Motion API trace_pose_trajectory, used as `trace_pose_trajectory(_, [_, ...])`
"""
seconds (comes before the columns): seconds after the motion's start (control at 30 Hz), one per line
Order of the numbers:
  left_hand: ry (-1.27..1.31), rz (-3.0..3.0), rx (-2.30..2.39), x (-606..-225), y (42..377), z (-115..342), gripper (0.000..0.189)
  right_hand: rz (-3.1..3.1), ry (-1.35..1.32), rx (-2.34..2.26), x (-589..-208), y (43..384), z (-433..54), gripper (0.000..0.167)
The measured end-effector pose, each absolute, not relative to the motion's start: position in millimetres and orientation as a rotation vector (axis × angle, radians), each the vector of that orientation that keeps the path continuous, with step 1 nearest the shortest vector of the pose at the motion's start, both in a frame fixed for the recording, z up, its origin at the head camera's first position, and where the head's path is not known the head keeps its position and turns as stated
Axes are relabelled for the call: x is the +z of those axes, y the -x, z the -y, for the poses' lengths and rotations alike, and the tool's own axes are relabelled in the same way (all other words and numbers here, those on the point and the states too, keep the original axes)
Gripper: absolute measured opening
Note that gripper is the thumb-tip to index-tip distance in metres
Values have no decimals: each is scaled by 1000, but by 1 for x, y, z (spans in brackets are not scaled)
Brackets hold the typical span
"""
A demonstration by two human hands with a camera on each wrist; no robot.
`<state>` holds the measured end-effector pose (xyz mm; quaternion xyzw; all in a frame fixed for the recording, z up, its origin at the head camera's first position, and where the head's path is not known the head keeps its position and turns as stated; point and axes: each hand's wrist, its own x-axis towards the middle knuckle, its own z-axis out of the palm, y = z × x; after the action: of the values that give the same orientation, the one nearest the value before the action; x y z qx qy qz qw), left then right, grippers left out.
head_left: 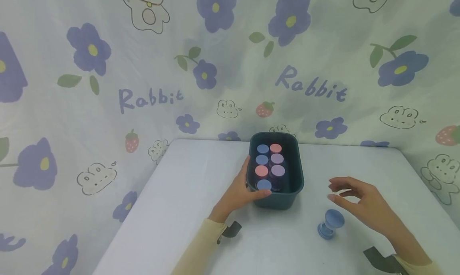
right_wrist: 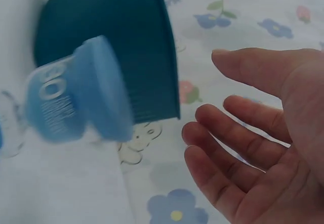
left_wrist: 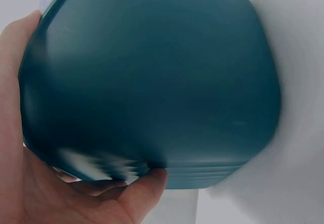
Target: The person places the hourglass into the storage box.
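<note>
My left hand [head_left: 240, 191] grips the dark teal bin [head_left: 280, 201] at its near left corner, thumb over the front rim and fingers along the left side. In the left wrist view, fingertips [left_wrist: 152, 183] press the bin's ridged wall. Inside the bin stand several round-topped pieces in blue, pink [head_left: 261, 171] and purple [head_left: 278, 170]. A light blue bottle-like piece [head_left: 334, 219] with a wide round top and pale lettering stands on the table, right of the bin. Beside and above it my right hand [head_left: 366, 203] hovers, fingers loosely bent, holding nothing.
The white table [head_left: 187, 179] reaches back to a hanging cloth [head_left: 230, 67] printed with flowers, rabbits and strawberries. The bin's far end is close to that cloth. A dark band [head_left: 232, 229] sits on the left wrist, another [head_left: 381, 261] on the right.
</note>
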<state>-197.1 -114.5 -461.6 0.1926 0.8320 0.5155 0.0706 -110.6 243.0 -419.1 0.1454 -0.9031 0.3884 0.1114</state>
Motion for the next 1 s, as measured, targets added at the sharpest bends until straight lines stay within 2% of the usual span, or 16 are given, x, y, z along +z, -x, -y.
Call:
trace_pose_trajectory(0.27, [-564, -2512, 1525, -463, 197, 114, 122, 2627, -409, 1197, -453, 96, -255, 48])
trace_pose_trajectory(0.47, [-552, -2518, 1520, -462, 197, 113, 122, 2678, -421, 1283, -474, 88, -257, 48])
trace_pose_trajectory(0.83, [-576, -2527, 1523, -462, 197, 114, 122, 2801, -282, 1387, -485, 80, -254, 50])
trace_pose_trajectory(1.0, [-580, -2516, 1535, -462, 197, 114, 122, 2739, -308, 1399, -485, 78, -251, 46])
